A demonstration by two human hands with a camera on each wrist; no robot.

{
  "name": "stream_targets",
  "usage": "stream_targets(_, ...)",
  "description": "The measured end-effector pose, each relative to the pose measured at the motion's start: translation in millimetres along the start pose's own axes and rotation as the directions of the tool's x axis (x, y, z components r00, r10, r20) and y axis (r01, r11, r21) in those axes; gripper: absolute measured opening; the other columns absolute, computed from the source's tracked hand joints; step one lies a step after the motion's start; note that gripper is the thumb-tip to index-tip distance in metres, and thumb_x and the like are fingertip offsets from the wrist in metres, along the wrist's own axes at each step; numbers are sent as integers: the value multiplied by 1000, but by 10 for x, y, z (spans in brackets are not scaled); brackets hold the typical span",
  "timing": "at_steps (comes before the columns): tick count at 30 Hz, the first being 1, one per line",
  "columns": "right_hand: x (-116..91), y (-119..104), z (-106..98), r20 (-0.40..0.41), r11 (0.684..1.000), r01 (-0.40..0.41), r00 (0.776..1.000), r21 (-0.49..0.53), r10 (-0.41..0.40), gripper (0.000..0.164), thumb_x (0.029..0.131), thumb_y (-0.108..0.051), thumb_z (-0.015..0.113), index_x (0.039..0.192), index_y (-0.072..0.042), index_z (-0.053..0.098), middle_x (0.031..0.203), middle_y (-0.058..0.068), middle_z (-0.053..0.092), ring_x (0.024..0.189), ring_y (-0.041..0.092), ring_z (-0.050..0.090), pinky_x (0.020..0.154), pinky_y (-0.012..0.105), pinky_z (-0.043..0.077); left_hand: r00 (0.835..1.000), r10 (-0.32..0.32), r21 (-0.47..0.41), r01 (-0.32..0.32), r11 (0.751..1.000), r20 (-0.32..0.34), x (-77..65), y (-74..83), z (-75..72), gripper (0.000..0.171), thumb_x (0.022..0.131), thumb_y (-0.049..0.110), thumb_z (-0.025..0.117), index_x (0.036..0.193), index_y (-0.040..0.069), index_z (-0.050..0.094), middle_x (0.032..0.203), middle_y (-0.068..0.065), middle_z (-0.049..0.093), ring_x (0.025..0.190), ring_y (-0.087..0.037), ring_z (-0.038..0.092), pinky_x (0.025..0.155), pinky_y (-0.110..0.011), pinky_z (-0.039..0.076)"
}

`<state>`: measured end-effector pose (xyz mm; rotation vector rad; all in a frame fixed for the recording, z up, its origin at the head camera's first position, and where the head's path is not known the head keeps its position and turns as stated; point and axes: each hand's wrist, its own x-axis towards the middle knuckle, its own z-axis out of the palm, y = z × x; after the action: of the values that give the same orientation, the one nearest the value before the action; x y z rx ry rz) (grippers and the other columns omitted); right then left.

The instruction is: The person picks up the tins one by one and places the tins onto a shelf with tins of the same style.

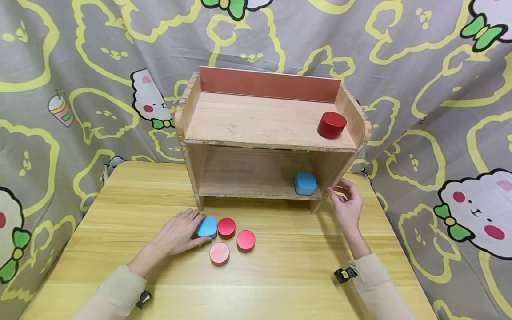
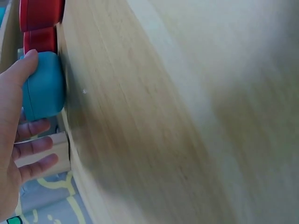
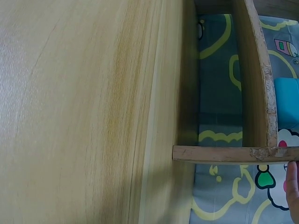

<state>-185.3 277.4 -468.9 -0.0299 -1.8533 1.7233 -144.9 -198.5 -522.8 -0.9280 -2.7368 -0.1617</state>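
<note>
On the table, my left hand (image 1: pixel 178 232) pinches a blue rounded-square tin (image 1: pixel 207 227). In the left wrist view, the thumb presses this blue tin (image 2: pixel 44 86) while several fingers stand apart from it. Two red round tins (image 1: pixel 226 227) (image 1: pixel 246 240) and a pinkish round tin (image 1: pixel 219 254) lie close by. My right hand (image 1: pixel 348 206) is at the outer right side of a small wooden shelf (image 1: pixel 256 120), its thumb touching the side panel. A fingertip (image 3: pixel 293 186) meets that panel in the right wrist view.
A larger red round tin (image 1: pixel 332 125) stands at the right of the shelf's top board. Another blue tin (image 1: pixel 306 184) sits at the right of the lower board. Behind the wooden table (image 1: pixel 288 284) hangs a patterned grey curtain (image 1: pixel 400 89).
</note>
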Motion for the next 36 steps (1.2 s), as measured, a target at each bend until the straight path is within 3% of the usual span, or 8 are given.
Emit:
stream_targets(13, 2, 1, -14, -4, 1000, 0, 1000, 5, 0, 35, 87, 14, 75, 121, 8, 66, 102, -11, 71, 89, 1, 70, 71, 9, 56, 1000, 2, 20, -1, 1000, -17, -21, 30, -158, 67, 83, 59, 82, 120, 5, 68, 108, -9, 71, 97, -23, 65, 82, -40, 61)
stream_targets(21, -6, -14, -10, -5, 1000, -6, 1000, -1, 6, 33, 88, 13, 74, 120, 2, 67, 103, -10, 71, 91, 1, 70, 72, 9, 56, 997, 54, 45, -51, 998, -60, 29, 110, -303, 70, 81, 62, 83, 119, 5, 68, 106, -7, 70, 97, -23, 65, 85, -39, 62)
stream_targets(29, -30, -104, 26, 2, 1000, -7, 1000, 23, 7, 38, 88, 18, 70, 124, 20, 59, 102, -10, 70, 90, 1, 70, 72, 9, 57, 993, 104, 64, -100, 993, -62, 147, 245, -458, 68, 83, 66, 79, 116, 8, 68, 104, -2, 68, 97, -21, 63, 86, -38, 61)
stream_targets(36, -45, -161, 38, 2, 1000, -1, 1000, 19, 1, 38, 88, 19, 70, 125, 20, 59, 102, -9, 70, 90, 3, 70, 73, 10, 57, 987, 120, 53, -115, 992, -107, 297, 311, -528, 67, 83, 65, 80, 117, 8, 69, 101, -2, 65, 92, -19, 58, 78, -32, 58)
